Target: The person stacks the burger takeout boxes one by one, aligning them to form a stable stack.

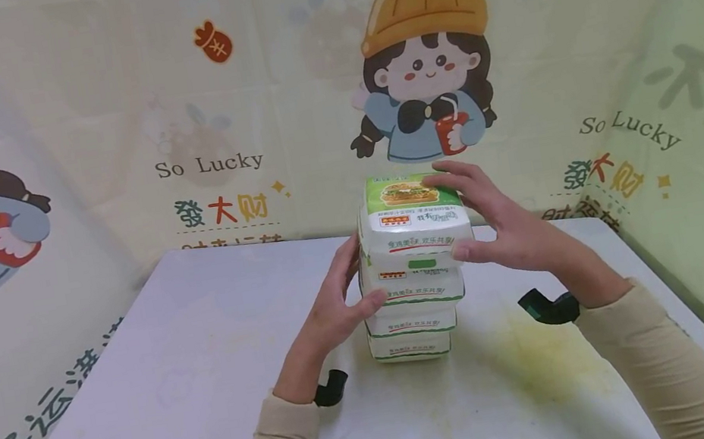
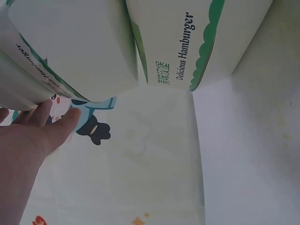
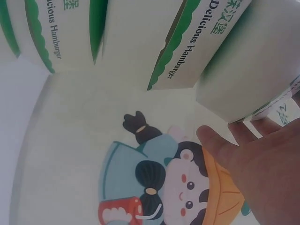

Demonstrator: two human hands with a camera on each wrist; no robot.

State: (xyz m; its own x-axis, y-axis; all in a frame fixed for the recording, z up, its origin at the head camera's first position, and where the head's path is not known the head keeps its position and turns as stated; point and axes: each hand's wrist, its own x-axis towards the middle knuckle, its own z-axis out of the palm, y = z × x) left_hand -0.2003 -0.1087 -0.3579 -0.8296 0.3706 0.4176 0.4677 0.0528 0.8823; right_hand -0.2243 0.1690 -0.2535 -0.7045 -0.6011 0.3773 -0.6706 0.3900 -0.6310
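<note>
Several white-and-green paper hamburger boxes stand in one stack near the middle of the table. The top hamburger box (image 1: 420, 220) shows a burger picture on its lid and juts over the boxes below. My right hand (image 1: 507, 222) holds that box by its right side, fingers over the lid's edge and thumb at the front corner. On the other side, my left hand (image 1: 334, 303) rests with fingers along the stack's left flank and thumb across the second box (image 1: 421, 289). In the left wrist view the left fingertips (image 2: 43, 111) are partly hidden behind a box.
The white table (image 1: 234, 392) carries a yellowish stain (image 1: 549, 353) right of the stack. A printed cloth (image 1: 299, 105) with cartoon figures hangs behind and at both sides. A black strap piece (image 1: 549, 307) juts from the right wrist, another (image 1: 332, 388) from the left.
</note>
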